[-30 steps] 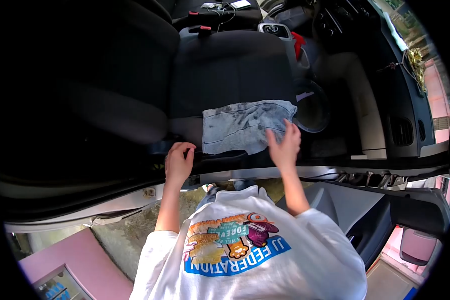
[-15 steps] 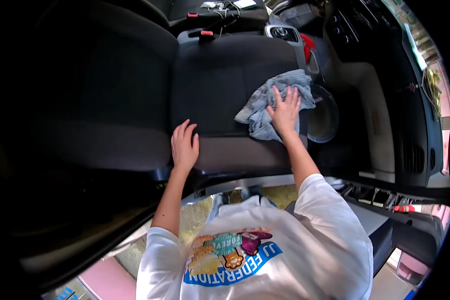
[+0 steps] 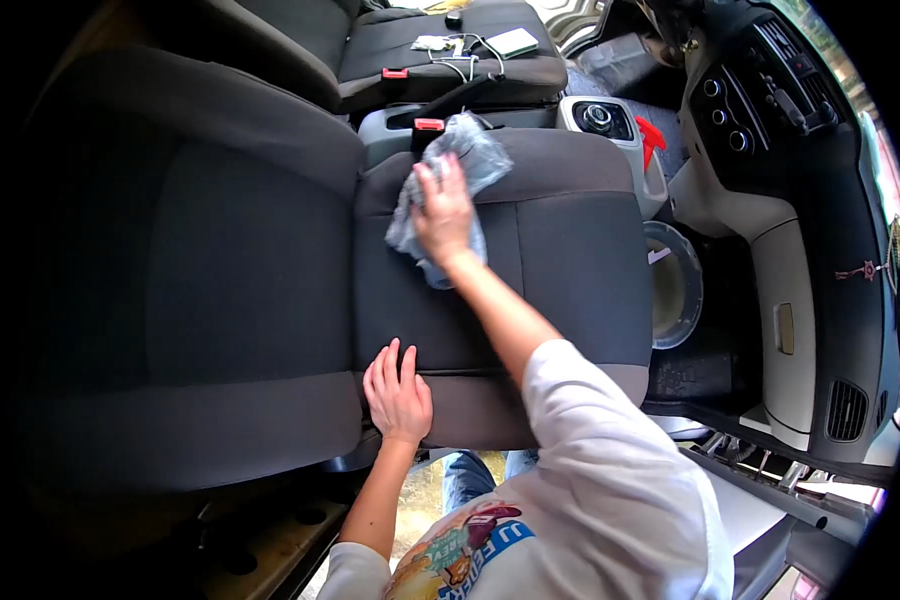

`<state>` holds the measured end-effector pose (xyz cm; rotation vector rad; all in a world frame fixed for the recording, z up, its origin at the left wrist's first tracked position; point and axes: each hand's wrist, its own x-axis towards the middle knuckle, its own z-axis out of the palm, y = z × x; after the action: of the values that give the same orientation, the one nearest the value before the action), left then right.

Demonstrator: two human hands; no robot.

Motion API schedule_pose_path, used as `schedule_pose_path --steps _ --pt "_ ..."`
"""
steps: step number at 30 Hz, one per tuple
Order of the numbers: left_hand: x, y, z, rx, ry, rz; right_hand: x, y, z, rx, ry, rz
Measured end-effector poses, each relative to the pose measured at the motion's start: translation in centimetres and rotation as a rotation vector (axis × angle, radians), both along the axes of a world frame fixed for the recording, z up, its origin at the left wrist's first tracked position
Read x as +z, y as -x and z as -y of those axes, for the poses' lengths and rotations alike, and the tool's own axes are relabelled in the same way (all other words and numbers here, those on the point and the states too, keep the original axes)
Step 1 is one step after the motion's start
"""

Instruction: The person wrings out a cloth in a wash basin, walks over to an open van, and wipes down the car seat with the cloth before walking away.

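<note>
A crumpled grey-blue cloth [image 3: 480, 160] lies on the dark car seat cushion [image 3: 570, 240], at its far rear corner beside the red seat belt buckle [image 3: 429, 125]. My right hand [image 3: 444, 208] presses on the cloth from above with its fingers spread, and the palm is out of sight. My left hand [image 3: 398, 398] rests on the near side of the cushion, close to the backrest [image 3: 250, 260]. Its fingers are slightly apart and nothing is in them.
A bucket [image 3: 692, 290] with cloudy liquid stands in the footwell. Beyond the cushion are the gear console [image 3: 598, 118], a red object [image 3: 650, 140] and the other seat [image 3: 390, 45], holding a white cable and a white box. The dashboard [image 3: 820, 200] is at right.
The cloth, first spread at the cushion's near front edge, is now bunched at the far rear corner under my right hand. My left hand has moved onto the cushion. The view has shifted.
</note>
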<state>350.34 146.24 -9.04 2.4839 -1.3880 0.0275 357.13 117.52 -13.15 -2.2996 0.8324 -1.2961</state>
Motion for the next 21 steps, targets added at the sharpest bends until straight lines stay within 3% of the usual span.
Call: schedule_pose_path --steps 2,6,8,9,10,12,15,19,21 --pt "0.0 0.2 -0.2 0.013 -0.001 -0.022 0.9 0.2 -0.9 -0.016 0.022 -0.052" --pt "0.1 0.4 -0.3 0.032 0.020 -0.056 1.0 7.9 8.0 0.213 0.483 -0.420" --pt "0.1 0.5 -0.3 0.034 0.025 -0.064 3.2 11.7 11.6 0.041 0.368 -0.438" --pt "0.1 0.5 -0.3 0.028 0.026 -0.062 2.9 13.2 14.0 -0.155 0.506 -0.392" --pt "0.0 0.6 0.0 0.021 0.033 -0.059 3.8 14.9 15.6 -0.275 0.375 -0.491" --pt "0.0 0.5 -0.4 0.030 0.022 -0.060 4.0 18.2 17.5 -0.447 0.378 -0.678" --pt "-0.2 0.5 -0.5 0.028 0.034 -0.037 3.6 24.5 14.5 -0.425 0.405 -0.641" --pt "0.0 0.4 -0.3 0.035 0.034 -0.048 6.7 32.7 3.6 -0.389 0.065 -0.816" --pt "-0.1 0.3 0.0 0.035 0.040 -0.051 6.7 34.2 1.4 -0.380 -0.074 -0.742"
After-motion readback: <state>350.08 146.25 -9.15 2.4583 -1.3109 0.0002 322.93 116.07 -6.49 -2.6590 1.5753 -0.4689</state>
